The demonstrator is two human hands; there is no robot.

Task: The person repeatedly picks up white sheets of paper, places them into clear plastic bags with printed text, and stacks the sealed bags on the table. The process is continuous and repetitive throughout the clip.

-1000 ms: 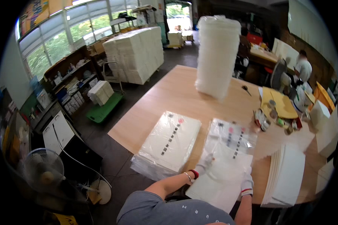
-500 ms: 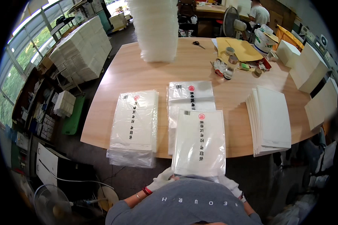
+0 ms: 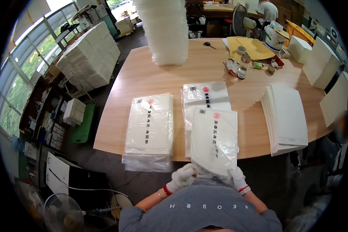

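Observation:
A clear plastic bag (image 3: 214, 141) with white printed paper in it extends over the table's near edge, toward my body. Its lower part is crumpled and bunched at my shirt. My left hand (image 3: 184, 177), in a white knit glove, has its fingers curled at the bag's lower left corner. My right hand (image 3: 237, 178), gloved likewise, grips the lower right edge, thumb on top. Underneath the bag lies another printed plastic bag (image 3: 188, 101), reaching farther back. To the left sits a pile of filled bags (image 3: 149, 123); to the right, a fanned stack of white sheets (image 3: 288, 116).
A tall stack of translucent plastic (image 3: 168, 34) stands at the table's back. Scissors (image 3: 209, 45), a jar (image 3: 243, 66), yellow envelopes (image 3: 251, 48) and a white bucket (image 3: 274, 38) lie farther right. White blocks (image 3: 321, 65) line the right edge. A person (image 3: 267, 11) sits in the background.
The view has shifted, so everything appears slightly rightward. My left hand has come up and away from the bag's lower left side, and the bag's lower part has bent and crumpled.

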